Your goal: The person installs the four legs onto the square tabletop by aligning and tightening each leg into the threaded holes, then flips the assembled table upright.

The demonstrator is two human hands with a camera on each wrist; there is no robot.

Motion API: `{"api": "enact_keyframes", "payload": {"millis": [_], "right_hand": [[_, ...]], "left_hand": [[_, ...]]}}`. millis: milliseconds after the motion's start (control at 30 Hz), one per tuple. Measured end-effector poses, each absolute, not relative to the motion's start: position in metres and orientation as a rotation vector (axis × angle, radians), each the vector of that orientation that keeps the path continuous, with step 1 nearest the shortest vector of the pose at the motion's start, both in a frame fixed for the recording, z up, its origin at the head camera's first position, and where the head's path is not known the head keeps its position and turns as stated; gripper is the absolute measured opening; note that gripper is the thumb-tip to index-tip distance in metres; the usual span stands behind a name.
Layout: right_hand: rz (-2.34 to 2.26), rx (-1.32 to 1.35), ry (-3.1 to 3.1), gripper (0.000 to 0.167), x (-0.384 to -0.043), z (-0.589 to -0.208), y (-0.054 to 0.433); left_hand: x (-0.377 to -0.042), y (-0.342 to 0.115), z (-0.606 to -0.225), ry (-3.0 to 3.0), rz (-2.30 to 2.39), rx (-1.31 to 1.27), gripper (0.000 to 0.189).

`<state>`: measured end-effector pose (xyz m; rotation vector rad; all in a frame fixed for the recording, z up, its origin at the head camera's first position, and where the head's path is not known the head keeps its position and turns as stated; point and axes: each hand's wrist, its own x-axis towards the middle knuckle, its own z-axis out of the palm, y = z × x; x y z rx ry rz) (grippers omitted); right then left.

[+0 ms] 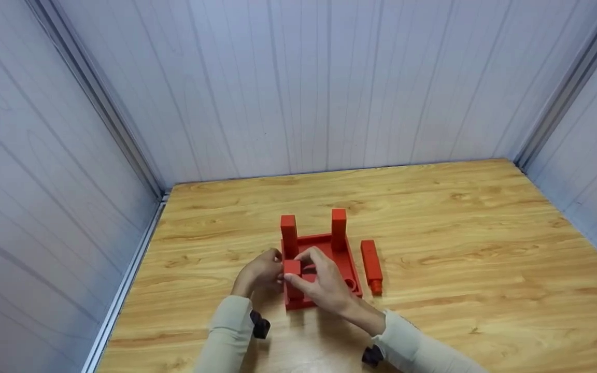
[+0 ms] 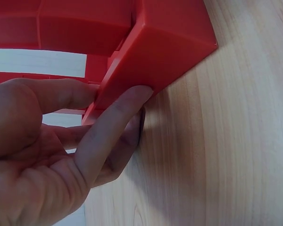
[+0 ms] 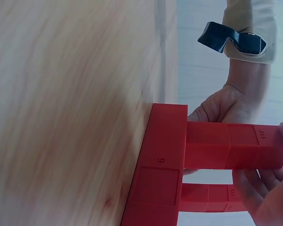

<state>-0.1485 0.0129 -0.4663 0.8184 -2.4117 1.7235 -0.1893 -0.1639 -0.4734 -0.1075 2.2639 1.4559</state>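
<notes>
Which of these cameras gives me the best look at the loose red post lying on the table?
The head view: it shows the loose red post whole, lying on the table right of the red tray, its narrower end on the near side. Neither wrist view shows it.

Head view: the right hand (image 1: 328, 286) is covering part of the near red leg (image 1: 292, 267) and red tray (image 1: 345, 262); the bottom edge is cutting off 2 sleeves (image 1: 228, 326). Wrist views: frame edges are cropping the left hand (image 2: 45, 176), right hand and red tray.
</notes>
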Motion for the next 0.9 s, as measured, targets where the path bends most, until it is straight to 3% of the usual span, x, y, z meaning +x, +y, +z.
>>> {"api": "enact_keyframes", "payload": {"millis": [433,633,900], "right_hand": [[1.795,0.813,-2.428,0.028,-0.130,-0.430,0.018],[1.789,0.765,-2.382,0.018,-0.138,-0.423,0.027],[1.813,0.649,-2.382,0.020,-0.150,-0.414,0.049]], "left_hand": [[-0.189,-0.164,-0.473,2.233,1.481,-0.095,0.022],[-0.189,-0.163,-0.474,2.234,1.488,-0.110,0.021],[-0.189,-0.162,-0.475,2.215,1.524,-0.107,0.023]]}}
